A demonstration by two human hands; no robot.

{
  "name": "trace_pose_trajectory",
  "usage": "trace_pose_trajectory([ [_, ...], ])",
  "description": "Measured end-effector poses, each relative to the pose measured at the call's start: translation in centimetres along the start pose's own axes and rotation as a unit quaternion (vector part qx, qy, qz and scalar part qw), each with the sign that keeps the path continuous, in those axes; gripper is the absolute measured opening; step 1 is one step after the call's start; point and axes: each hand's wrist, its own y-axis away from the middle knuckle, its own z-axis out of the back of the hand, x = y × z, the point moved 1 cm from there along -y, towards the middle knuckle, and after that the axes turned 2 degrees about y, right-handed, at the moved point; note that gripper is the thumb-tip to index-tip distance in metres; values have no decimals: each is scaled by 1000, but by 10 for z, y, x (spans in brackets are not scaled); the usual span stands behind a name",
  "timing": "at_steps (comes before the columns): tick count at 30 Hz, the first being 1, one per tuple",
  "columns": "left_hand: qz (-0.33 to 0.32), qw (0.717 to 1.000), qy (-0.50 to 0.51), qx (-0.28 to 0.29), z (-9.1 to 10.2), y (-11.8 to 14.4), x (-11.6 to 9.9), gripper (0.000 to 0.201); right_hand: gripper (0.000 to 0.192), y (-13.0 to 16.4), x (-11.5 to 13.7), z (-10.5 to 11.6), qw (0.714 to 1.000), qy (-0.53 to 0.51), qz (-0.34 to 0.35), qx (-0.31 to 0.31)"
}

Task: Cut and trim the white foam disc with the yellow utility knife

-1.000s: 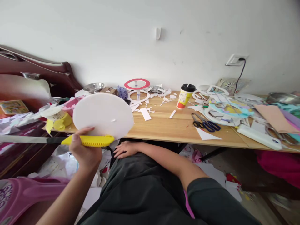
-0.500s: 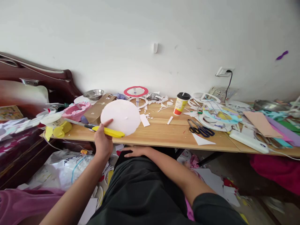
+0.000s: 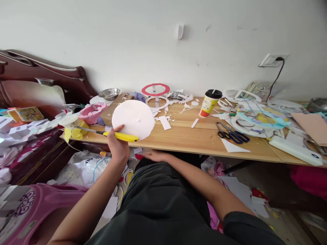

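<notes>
Since a second earlier, the left hand (image 3: 117, 147) had carried the white foam disc (image 3: 133, 119) and yellow utility knife (image 3: 120, 136), both gripped together, over the wooden table's (image 3: 184, 137) front edge. Rightward, the right hand (image 3: 155, 156) lay open, blurred, on the lap; scissors (image 3: 231, 134) lay well clear against the white wall (image 3: 127, 41).

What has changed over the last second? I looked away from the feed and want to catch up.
The left hand has carried the white disc and yellow utility knife forward, away from the camera and up to the table edge. It grips both as before. The right hand rests on the lap throughout. The cup and scissors have not moved.
</notes>
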Motion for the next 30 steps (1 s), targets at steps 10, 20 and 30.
trace_pose_trajectory([
  [10, 23, 999, -34, 26, 25, 14, 25, 43, 45, 135, -62, 26, 980, 26, -171, -92],
  [20, 243, 956, -34, 158, 11, 38, 72, 52, 52, 173, -27, -27, 922, -36, -283, -263],
  [30, 366, 877, -28, 310, -15, 84, 101, 55, 56, 159, 24, 12, 846, 248, -53, -469],
])
